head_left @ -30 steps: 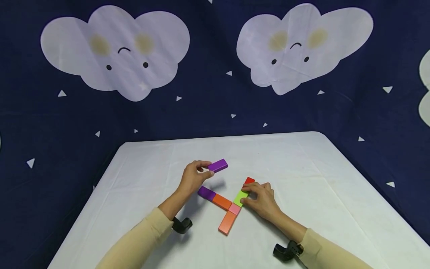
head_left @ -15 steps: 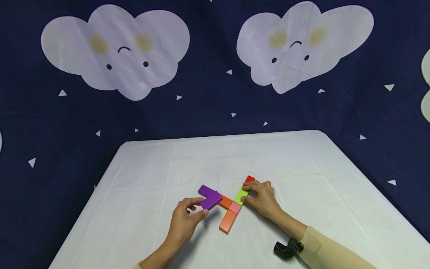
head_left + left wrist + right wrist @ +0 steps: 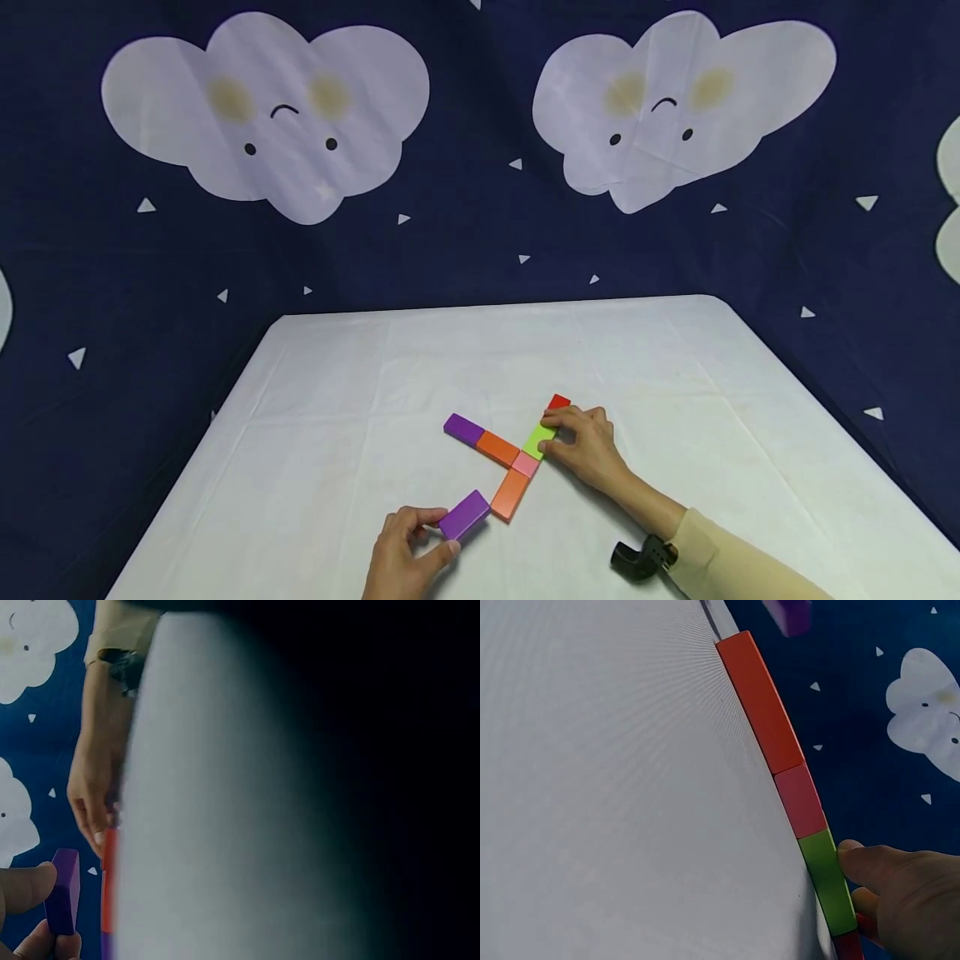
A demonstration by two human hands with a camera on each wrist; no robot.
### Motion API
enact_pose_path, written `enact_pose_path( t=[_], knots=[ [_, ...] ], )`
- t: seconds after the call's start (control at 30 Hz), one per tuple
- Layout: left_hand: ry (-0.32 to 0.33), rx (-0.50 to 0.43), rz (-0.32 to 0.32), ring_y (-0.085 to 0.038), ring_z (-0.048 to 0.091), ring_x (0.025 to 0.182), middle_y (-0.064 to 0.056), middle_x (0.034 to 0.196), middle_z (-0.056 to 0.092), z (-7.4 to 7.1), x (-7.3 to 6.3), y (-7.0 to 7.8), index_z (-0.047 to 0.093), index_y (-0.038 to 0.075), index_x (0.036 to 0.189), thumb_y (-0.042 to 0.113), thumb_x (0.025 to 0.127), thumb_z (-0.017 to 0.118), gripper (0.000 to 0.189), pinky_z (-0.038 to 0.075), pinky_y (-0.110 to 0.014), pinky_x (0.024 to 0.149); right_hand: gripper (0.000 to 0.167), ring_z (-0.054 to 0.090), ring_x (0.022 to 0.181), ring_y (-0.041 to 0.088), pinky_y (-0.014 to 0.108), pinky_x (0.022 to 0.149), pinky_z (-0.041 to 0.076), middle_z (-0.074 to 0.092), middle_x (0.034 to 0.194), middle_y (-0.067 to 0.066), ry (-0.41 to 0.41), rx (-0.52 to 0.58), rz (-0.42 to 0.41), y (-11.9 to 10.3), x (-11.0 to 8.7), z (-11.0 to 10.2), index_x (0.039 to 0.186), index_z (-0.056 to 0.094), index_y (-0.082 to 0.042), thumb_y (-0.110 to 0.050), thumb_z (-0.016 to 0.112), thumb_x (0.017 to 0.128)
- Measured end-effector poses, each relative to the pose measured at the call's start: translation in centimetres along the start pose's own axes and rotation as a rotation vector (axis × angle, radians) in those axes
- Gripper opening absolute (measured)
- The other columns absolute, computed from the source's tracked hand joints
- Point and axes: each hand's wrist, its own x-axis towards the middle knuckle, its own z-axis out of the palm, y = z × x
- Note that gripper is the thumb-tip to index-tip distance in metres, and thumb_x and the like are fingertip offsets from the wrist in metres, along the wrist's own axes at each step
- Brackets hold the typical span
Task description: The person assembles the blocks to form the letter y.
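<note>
My left hand (image 3: 405,554) pinches a purple block (image 3: 465,515) between thumb and fingers, near the lower end of a light orange block (image 3: 510,495). The same purple block (image 3: 63,892) shows at the lower left in the left wrist view. My right hand (image 3: 587,450) holds a lime green block (image 3: 537,442) by thumb and index finger, partly covering it and a red block (image 3: 558,401) beyond. A small pink block (image 3: 526,464) joins the green and light orange ones in one line. From the pink block an orange block (image 3: 498,448) and another purple block (image 3: 463,429) branch to the upper left.
The blocks lie on a white-covered table (image 3: 330,375). Behind it hangs a dark blue cloth (image 3: 465,275) with clouds and small triangles. A black wrist camera (image 3: 641,558) sits on the right wrist by the beige sleeve (image 3: 735,558).
My left hand has carried the purple block from above the far purple block, down toward me, to beside the light orange block's lower end. My right hand has stayed at the green block.
</note>
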Motion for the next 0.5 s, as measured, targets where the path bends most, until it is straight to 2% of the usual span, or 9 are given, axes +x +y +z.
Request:
enact_pose_path(
  t=[0.1,0.2,0.3,0.5],
  knots=[
    [0.01,0.035,0.053,-0.001,0.039,0.077,0.006,0.085,0.056,0.2,-0.4,-0.7,0.068,0.017,0.098,0.022,0.065,0.082,0.036,0.031,-0.021,0.07,0.03,0.037,0.086,0.015,0.039,0.081,0.023,0.067,0.112,-0.006,0.003,-0.001,-0.001,0.1,0.0,0.0,0.099,0.073,-0.019,-0.023,0.081,0.07],
    [0.043,0.065,0.133,0.002,0.038,0.075,0.01,0.08,0.056,0.6,-0.6,-1.3,0.068,0.018,0.094,0.02,0.063,0.082,0.034,0.029,-0.022,0.069,0.03,0.037,0.086,0.015,0.039,0.08,0.023,0.067,0.111,-0.006,0.006,-0.001,-0.005,0.1,-0.1,0.1,0.099,0.073,-0.019,-0.023,0.081,0.07],
    [0.066,0.118,0.19,0.003,0.037,0.075,0.014,0.08,0.056,0.8,-0.7,-1.7,0.068,0.02,0.092,0.02,0.061,0.083,0.034,0.028,-0.023,0.07,0.03,0.037,0.086,0.015,0.038,0.08,0.023,0.067,0.111,-0.006,0.008,0.001,-0.01,0.1,-0.1,0.1,0.098,0.073,-0.02,-0.023,0.081,0.07],
    [0.032,0.217,0.236,0.001,0.039,0.081,0.014,0.088,0.059,0.7,-0.7,-1.7,0.067,0.021,0.095,0.025,0.062,0.082,0.037,0.03,-0.026,0.073,0.03,0.037,0.086,0.015,0.039,0.081,0.023,0.067,0.111,-0.006,0.01,-0.003,-0.011,0.1,-0.1,0.1,0.099,0.073,-0.018,-0.023,0.081,0.07]
  ],
)
